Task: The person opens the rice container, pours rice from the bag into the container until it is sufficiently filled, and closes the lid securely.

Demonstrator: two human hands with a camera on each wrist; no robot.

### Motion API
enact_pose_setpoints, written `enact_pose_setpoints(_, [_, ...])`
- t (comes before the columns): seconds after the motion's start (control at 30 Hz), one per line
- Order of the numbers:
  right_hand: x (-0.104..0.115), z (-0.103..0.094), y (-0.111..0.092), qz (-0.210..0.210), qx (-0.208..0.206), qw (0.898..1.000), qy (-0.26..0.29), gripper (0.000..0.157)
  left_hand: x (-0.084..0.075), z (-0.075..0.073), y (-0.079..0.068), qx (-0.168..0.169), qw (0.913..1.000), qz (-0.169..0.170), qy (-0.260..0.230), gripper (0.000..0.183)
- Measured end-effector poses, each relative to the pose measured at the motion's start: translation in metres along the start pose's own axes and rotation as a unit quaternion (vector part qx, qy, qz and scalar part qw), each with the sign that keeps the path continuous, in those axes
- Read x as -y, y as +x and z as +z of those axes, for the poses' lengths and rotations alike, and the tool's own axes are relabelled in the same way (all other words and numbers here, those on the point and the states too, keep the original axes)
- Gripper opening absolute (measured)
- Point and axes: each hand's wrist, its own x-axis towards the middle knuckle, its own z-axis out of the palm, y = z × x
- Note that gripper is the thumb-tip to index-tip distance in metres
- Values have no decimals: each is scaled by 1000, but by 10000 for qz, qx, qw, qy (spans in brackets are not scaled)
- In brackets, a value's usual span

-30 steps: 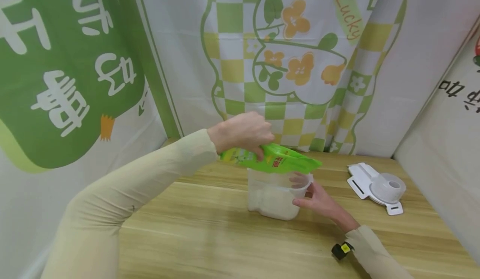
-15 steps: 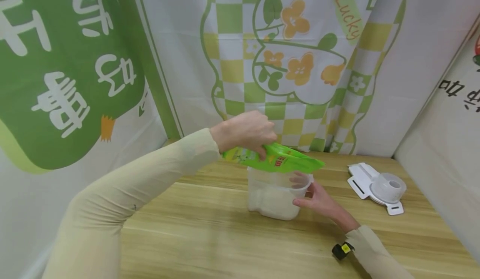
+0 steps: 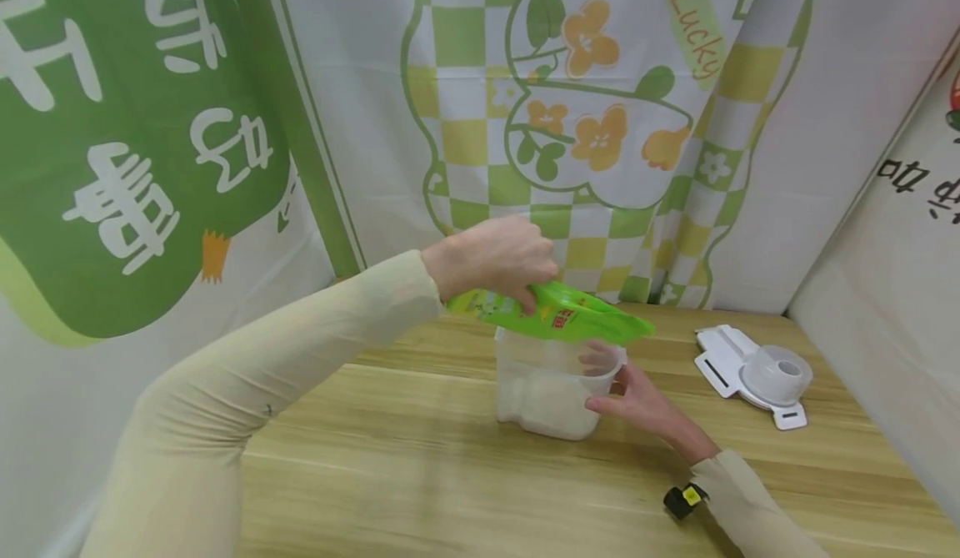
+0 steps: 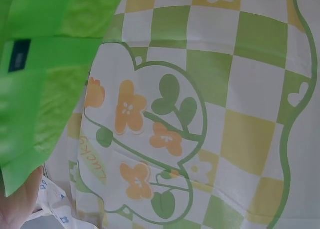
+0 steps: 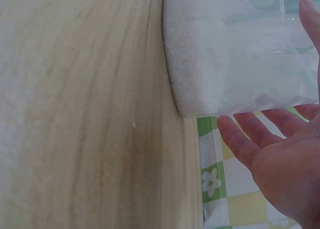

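My left hand (image 3: 498, 259) grips a bright green printed bag (image 3: 581, 322) from above. The bag lies tilted over the mouth of a clear plastic container (image 3: 551, 399), its narrower end pointing right. The container stands upright on the table, and in the right wrist view whitish fine grains (image 5: 182, 64) show low inside it. At the container's right end, my right hand (image 3: 645, 404) holds it, thumb in front and fingers behind. Those fingers (image 5: 240, 144) show against the wall in the right wrist view. The left wrist view catches only part of the bag (image 4: 45, 89); the bag's mouth is hidden.
A white plastic lid-like piece (image 3: 723, 358) with a clear round cup (image 3: 776, 374) lies to the right on the wooden table (image 3: 420, 491). Behind stands a checked, flowered curtain (image 3: 465, 108). A green printed cloth (image 3: 150, 166) hangs at the left.
My left hand and the green bag have shifted slightly up and to the right. My right hand and the container stay where they were.
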Motion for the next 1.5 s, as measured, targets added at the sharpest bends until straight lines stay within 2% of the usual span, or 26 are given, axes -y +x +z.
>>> enact_pose_setpoints(0.37, [1,0,1,13,26,9999,137,82,1,2,-1,-140,9997,-8,206,49])
enact_pose_setpoints(0.6, [0,0,0,70,31,9999,80,81,0,4,-1,-117,9994,-23,312,49])
enact_pose_setpoints(1.17, [1,0,0,-83,48,9999,55,83,2,4,-4,42,9991,-97,419,50])
enact_pose_setpoints(1.5, [2,-1,-1,53,59,10000,37,82,2,7,-7,32,9991,-196,378,47])
